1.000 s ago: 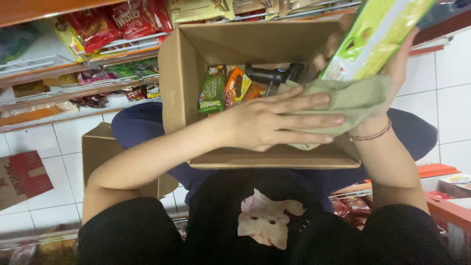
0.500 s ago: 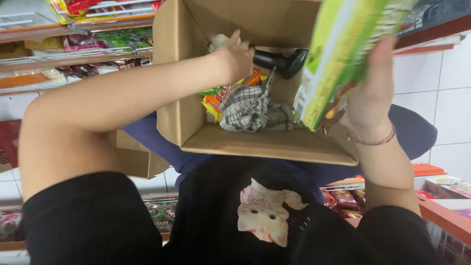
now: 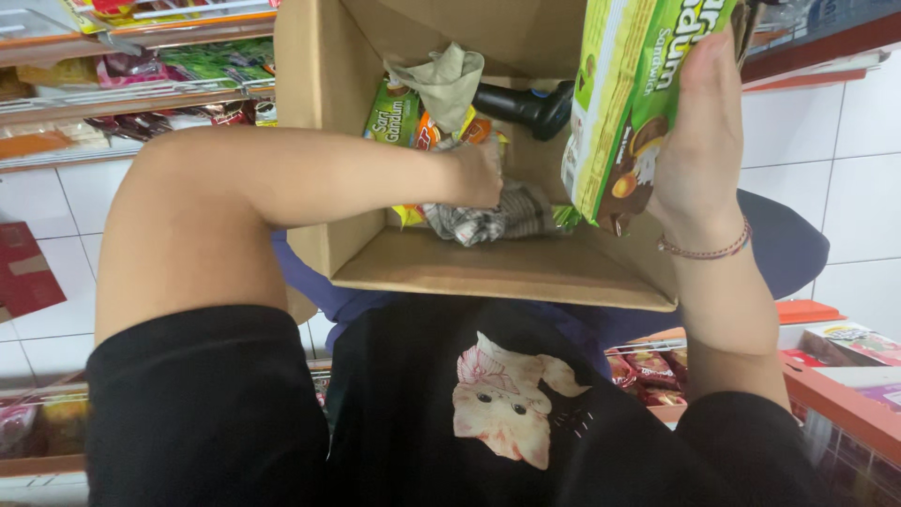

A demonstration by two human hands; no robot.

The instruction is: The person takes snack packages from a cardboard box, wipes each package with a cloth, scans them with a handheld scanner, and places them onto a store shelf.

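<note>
Cardboard box (image 3: 488, 272) is crowded — rags (image 3: 488, 218), snack packs (image 3: 394, 113), black scanner (image 3: 526, 105) — little free room.

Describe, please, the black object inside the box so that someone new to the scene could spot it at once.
Start at the open cardboard box on the person's lap and look to its far inner wall. There the black handheld device lies behind the green snack packets, just right of the beige cloth. It is the only dark, hard, glossy thing among soft, colourful contents.

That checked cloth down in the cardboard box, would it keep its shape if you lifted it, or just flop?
The checked cloth lies crumpled in folds under the left hand, so it would probably flop and hang. It looks thin, likely light. Bunched in the box among snack packets, it might drag one along.
</note>
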